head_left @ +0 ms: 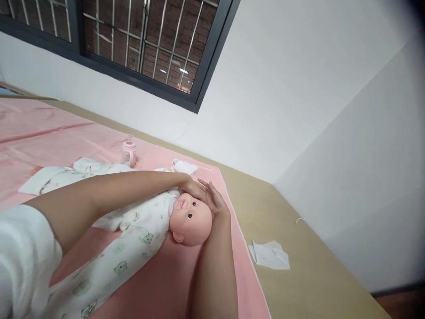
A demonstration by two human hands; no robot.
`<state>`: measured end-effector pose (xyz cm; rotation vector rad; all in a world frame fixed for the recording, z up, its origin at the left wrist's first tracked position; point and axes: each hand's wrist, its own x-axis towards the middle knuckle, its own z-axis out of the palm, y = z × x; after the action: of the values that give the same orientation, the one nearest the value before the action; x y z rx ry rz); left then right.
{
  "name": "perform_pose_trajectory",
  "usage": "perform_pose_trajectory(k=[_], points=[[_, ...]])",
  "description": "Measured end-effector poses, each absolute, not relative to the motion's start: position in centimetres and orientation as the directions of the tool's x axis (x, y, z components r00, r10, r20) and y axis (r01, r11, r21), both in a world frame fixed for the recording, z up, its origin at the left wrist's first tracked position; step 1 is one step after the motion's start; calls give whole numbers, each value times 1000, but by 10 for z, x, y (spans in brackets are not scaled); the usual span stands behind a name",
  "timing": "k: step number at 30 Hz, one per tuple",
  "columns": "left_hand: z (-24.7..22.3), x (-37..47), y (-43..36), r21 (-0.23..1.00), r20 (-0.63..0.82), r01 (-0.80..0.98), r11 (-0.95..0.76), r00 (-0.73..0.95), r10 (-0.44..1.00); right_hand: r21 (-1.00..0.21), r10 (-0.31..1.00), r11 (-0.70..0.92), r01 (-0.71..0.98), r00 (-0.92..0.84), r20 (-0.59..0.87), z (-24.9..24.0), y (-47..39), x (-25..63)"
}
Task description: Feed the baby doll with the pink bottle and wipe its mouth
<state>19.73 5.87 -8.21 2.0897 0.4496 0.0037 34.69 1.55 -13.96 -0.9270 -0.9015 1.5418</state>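
A baby doll (192, 223) with a bald head lies face up on a pink sheet (159, 270), dressed in a white outfit (133, 226) with green animal prints. My left arm crosses over its body, and my left hand (195, 188) rests against the far side of its head, fingers stretched out and partly overlapped by the other hand. Around the top of the head curves my right hand (215, 198), fingers apart, its wrist close beside the crown. The fingertips of both hands meet near the head. Neither hand shows an object in its grasp.
Behind the doll stands a pink baby bottle (129, 152) with a handle. A white cloth (185, 167) lies beyond the hands. Right of the sheet, a folded white tissue (270, 254) lies on the tan surface (299, 283). A white wall and barred window (142, 40) border the back.
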Motion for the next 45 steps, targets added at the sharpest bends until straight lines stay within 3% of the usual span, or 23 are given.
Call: perform_pose_trajectory(k=[3,5,7,10,12,15,19,24,36,39,45], points=[[-71,194,66,811,-300,378,-446,924,239,-895,991,-124,-429,-99,-90,-142,16,344],[-59,186,74,823,-295,370,-431,927,232,-889,996,-77,-452,-66,-53,-144,18,340],[-46,172,78,859,-100,266,-437,925,367,-889,1000,-3,-458,-16,5,-146,20,335],[-34,139,69,856,289,119,-502,695,658,-896,998,67,-439,41,55,-147,23,326],[-35,112,52,811,474,62,-582,513,715,-905,998,66,-419,43,53,-150,24,319],[-47,70,20,725,602,123,-677,364,711,-914,998,65,-400,25,60,-160,22,314],[-77,22,-13,697,604,195,-691,361,711,-907,995,96,-410,63,77,-169,27,319],[-109,-11,-31,682,623,148,-716,395,675,-893,997,37,-448,72,6,-162,57,333],[-125,-21,-25,503,747,28,-864,490,450,-927,999,39,-372,-2,43,-145,76,326],[-125,-20,-28,547,725,45,-836,474,500,-960,992,122,-252,44,115,-130,73,329],[-116,-14,-38,596,672,72,-800,500,546,-949,963,212,235,117,244,-85,56,327]])
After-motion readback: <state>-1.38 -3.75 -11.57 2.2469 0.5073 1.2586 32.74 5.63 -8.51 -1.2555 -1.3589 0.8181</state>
